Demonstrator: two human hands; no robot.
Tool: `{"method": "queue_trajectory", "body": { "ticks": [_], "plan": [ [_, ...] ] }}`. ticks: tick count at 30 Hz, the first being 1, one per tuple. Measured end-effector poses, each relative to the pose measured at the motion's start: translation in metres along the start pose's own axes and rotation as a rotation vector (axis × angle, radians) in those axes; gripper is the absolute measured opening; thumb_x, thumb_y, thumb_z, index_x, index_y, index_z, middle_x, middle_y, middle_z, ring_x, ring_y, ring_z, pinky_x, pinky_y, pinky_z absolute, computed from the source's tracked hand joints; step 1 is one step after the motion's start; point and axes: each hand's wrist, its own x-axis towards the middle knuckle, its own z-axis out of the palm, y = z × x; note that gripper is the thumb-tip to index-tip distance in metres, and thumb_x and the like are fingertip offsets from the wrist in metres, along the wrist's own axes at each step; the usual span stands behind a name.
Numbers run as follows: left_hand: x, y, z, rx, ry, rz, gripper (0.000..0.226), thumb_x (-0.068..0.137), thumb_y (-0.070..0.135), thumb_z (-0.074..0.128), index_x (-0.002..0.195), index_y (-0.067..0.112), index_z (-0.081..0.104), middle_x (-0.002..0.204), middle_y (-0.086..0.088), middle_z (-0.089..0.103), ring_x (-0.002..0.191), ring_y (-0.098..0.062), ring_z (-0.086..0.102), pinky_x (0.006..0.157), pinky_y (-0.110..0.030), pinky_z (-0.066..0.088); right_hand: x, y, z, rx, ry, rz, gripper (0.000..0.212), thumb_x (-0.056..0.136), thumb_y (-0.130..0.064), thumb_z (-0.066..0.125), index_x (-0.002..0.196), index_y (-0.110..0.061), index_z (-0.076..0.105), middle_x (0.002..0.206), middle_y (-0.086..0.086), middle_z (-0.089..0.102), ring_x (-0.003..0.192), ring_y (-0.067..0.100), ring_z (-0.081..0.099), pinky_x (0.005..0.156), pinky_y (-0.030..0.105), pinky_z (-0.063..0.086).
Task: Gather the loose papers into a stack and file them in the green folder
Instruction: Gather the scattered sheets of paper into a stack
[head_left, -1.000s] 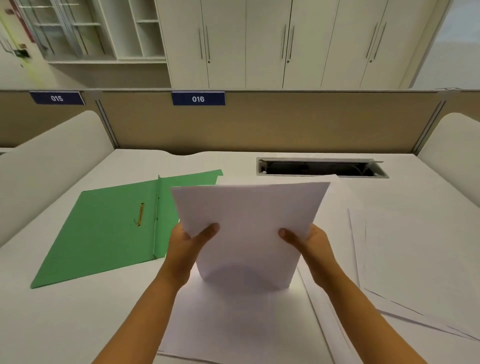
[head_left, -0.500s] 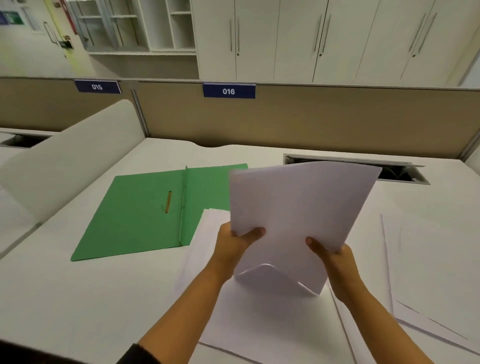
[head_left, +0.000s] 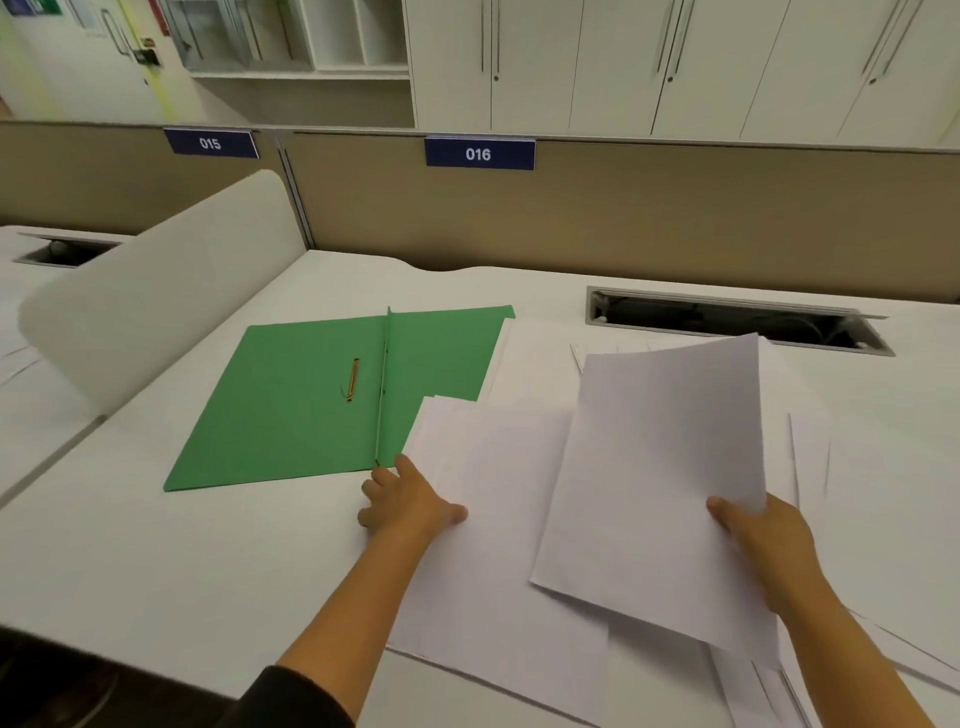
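The green folder (head_left: 311, 405) lies open on the white desk, its brass fastener (head_left: 353, 379) to the left of the spine. My right hand (head_left: 769, 545) holds a stack of white papers (head_left: 660, 467) by its right edge, thumb on top, lifted and tilted above the desk. My left hand (head_left: 410, 504) rests fingers apart at the left edge of a loose sheet (head_left: 483, 545) lying flat, thumb on the sheet, index finger near the folder's near spine corner. That sheet overlaps the folder's right flap. More loose sheets (head_left: 857, 467) lie under and to the right of the stack.
A cable slot (head_left: 727, 319) is open in the desk at the back right. A tan partition with the label 016 (head_left: 479, 153) closes off the far side. A white curved divider (head_left: 156, 312) stands at the left. The desk's front edge (head_left: 130, 660) runs at the lower left.
My left hand has let go of the stack and dropped to the flat sheet beside the folder. The right hand alone now holds the stack, tilted to the right. The view has turned left.
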Motion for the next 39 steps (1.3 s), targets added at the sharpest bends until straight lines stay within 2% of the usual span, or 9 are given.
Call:
{"method": "queue_trajectory", "body": {
  "ticks": [4,8,12,14,18,26,29,36,39],
  "plan": [
    [0.006,-0.001,-0.002,-0.095,0.018,-0.004,0.11,0.061,0.041,0.08,0.143,0.015,0.013,0.142,-0.015,0.031,0.131,-0.032,0.032,0.094,-0.042,0.042,0.0,0.001,0.001,-0.066,0.009,0.01,0.042,0.09,-0.016,0.057,0.127,0.002,0.051,0.122,0.025,0.059,0.089,0.031,0.052,0.087,0.045,0.045],
    [0.013,-0.01,-0.013,-0.411,0.009,0.032,0.097,0.064,0.028,0.081,0.141,0.005,0.026,0.141,-0.016,0.043,0.126,-0.035,0.045,0.094,-0.041,0.043,-0.001,0.003,-0.003,-0.121,0.021,0.026,0.039,0.089,-0.015,0.058,0.124,0.002,0.053,0.118,0.024,0.061,0.088,0.033,0.053,0.084,0.044,0.045],
    [0.015,-0.022,-0.025,-0.814,-0.213,-0.004,0.048,0.063,0.011,0.081,0.105,0.0,0.059,0.112,-0.021,0.064,0.091,-0.034,0.063,0.085,-0.04,0.051,-0.002,0.004,-0.005,-0.173,0.044,0.041,0.041,0.088,-0.017,0.059,0.124,0.002,0.053,0.118,0.025,0.061,0.088,0.032,0.052,0.087,0.048,0.046],
    [0.011,-0.026,-0.027,-0.84,-0.351,-0.04,0.036,0.065,0.009,0.08,0.096,0.001,0.063,0.096,-0.02,0.069,0.08,-0.032,0.064,0.081,-0.04,0.053,-0.002,0.005,-0.005,-0.198,0.048,0.044,0.04,0.088,-0.017,0.059,0.123,0.002,0.053,0.118,0.025,0.061,0.087,0.032,0.053,0.087,0.047,0.047],
    [0.003,-0.028,-0.02,-0.781,-0.44,-0.068,0.041,0.063,0.006,0.08,0.1,0.0,0.063,0.103,-0.023,0.068,0.096,-0.039,0.065,0.088,-0.048,0.053,-0.004,0.005,-0.004,-0.226,0.055,0.036,0.039,0.088,-0.016,0.059,0.123,0.002,0.053,0.117,0.024,0.061,0.087,0.032,0.053,0.085,0.045,0.046],
    [-0.006,-0.018,-0.003,-0.793,-0.371,-0.047,0.056,0.061,-0.007,0.078,0.112,-0.011,0.058,0.114,-0.027,0.063,0.097,-0.037,0.061,0.089,-0.043,0.05,-0.007,0.005,0.001,-0.268,0.065,0.034,0.042,0.089,-0.017,0.058,0.126,0.003,0.05,0.121,0.024,0.06,0.105,0.043,0.057,0.09,0.047,0.046],
    [-0.009,-0.016,-0.008,-0.863,-0.302,-0.009,0.049,0.064,-0.014,0.072,0.111,-0.011,0.058,0.114,-0.027,0.063,0.089,-0.032,0.058,0.082,-0.037,0.048,-0.007,0.006,-0.001,-0.261,0.072,0.033,0.042,0.089,-0.017,0.058,0.126,0.002,0.05,0.122,0.024,0.06,0.105,0.043,0.056,0.09,0.047,0.045],
    [-0.001,-0.015,-0.059,-1.027,-0.071,0.089,0.052,0.067,-0.012,0.07,0.117,-0.01,0.055,0.12,-0.025,0.06,0.11,-0.038,0.057,0.096,-0.04,0.045,-0.002,0.011,-0.019,-0.281,0.11,0.048,0.042,0.088,-0.015,0.059,0.126,0.003,0.051,0.121,0.026,0.06,0.1,0.042,0.057,0.089,0.048,0.045],
    [-0.005,-0.009,-0.084,-1.094,0.029,0.148,0.052,0.068,-0.013,0.068,0.118,-0.01,0.054,0.119,-0.021,0.06,0.105,-0.032,0.058,0.09,-0.034,0.043,0.0,0.012,-0.022,-0.305,0.12,0.051,0.042,0.089,-0.014,0.058,0.126,0.003,0.051,0.121,0.026,0.06,0.105,0.045,0.056,0.09,0.048,0.045]
  ]
}}
